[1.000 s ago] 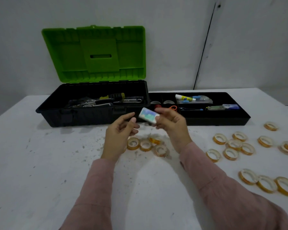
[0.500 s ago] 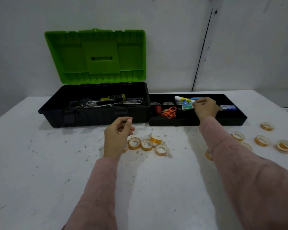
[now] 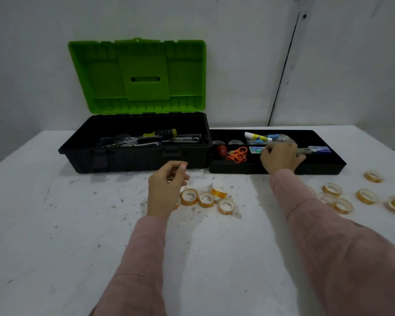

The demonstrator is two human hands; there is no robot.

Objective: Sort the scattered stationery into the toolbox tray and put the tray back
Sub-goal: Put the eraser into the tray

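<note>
The open toolbox, green lid up, sits on the desk and serves as the marker for everything else. Inside it lie only tools, a yellow-handled screwdriver among them.

Just in front of the toolbox's right end hangs the left hand, fingers loosely curled and, as far as I can see, holding nothing. A second ago it was raised beside the right hand, near a small pale packet held there; now it has dropped back over a small cluster of tape rolls lying in front of the box.

Butted against the toolbox's right side is the tray, and that is where the change is. The right hand has carried the small packet across and now has it down in a middle compartment, beside the orange scissors. The fingers look closed at the packet's edge; whether they have let go I cannot tell. So one more item seems to be sorted.

Further right of the toolbox, in front of and beyond the tray, many more tape rolls lie scattered on the desk. With those still out and the tray not back in the box, I'd judge the job well short of done.
</note>
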